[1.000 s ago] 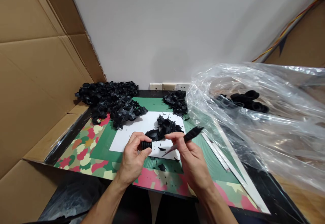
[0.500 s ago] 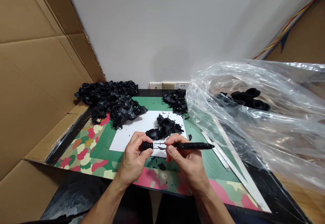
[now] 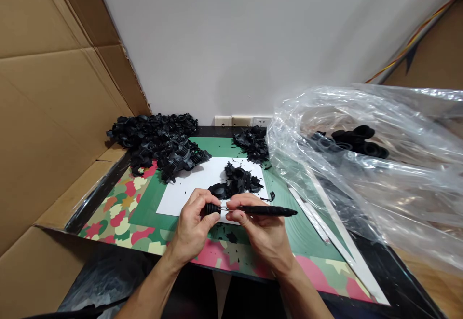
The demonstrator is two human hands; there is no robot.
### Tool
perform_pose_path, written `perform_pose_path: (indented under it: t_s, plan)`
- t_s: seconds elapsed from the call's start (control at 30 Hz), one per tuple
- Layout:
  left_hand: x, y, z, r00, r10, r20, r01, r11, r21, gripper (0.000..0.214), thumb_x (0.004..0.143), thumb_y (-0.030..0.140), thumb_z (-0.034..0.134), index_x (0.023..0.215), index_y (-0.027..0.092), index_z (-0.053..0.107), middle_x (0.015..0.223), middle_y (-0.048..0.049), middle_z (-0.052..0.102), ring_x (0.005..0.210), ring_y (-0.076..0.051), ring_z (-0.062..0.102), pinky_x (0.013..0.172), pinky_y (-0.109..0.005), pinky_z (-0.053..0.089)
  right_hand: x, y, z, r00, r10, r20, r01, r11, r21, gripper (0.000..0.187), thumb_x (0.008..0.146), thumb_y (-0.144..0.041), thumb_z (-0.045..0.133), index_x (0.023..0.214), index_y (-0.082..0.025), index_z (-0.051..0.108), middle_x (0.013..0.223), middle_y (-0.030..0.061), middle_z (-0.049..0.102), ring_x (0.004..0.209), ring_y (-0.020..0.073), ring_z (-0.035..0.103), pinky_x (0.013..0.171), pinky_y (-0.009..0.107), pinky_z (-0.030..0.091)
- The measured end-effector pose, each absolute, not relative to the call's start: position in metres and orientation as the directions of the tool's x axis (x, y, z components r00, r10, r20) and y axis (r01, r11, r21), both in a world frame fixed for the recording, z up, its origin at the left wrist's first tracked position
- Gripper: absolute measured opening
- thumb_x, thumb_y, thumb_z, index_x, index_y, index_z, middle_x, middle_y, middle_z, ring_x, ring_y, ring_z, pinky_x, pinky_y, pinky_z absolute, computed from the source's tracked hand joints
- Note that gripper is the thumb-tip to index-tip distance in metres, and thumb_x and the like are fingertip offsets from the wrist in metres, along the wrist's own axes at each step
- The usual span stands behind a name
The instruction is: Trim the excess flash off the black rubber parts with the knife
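Observation:
My left hand grips a small black ribbed rubber sleeve between thumb and fingers, its end turned to the right. In my right hand is a pair of black-wrapped tweezers, pinched near the front with the tail sticking out to the right. Their thin metal tips reach the right end of the sleeve; whether they go inside is hard to see. Just beyond my hands, a small heap of black rubber pieces rests on the white paper sheet.
Larger heaps of black ribbed pieces and thin black scraps lie at the back. Black rubber parts sit in a clear plastic bag at right. Cardboard stands left, and white strips lie right on the green mat.
My right hand has moved left with the tweezers, bringing their tips to the sleeve; the prongs look closer together. The left hand holds the sleeve nearly in place.

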State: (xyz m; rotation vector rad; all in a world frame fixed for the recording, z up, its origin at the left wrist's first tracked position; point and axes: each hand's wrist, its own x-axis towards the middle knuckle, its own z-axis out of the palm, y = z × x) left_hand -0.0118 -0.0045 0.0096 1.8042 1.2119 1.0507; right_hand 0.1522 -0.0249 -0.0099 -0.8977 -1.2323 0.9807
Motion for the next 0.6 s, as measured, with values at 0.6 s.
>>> perform_pose_path:
  t_s: [0.6]
  plan:
    - [0.000, -0.014, 0.002, 0.076, 0.997, 0.030, 0.219, -0.046, 0.975, 0.017, 0.067, 0.014, 0.064, 0.083, 0.018, 0.068, 0.078, -0.0001, 0.056, 0.059, -0.011, 0.046, 0.056, -0.023, 0.038, 0.156, -0.025, -0.002, 0.352, 0.591, 0.726, 0.523, 0.520, -0.676, 0.009, 0.085, -0.015, 0.059, 0.082, -0.021, 0.065, 0.077, 0.0048, 0.066, 0.069, 0.0176, 0.064, 0.062, 0.029, 0.052]
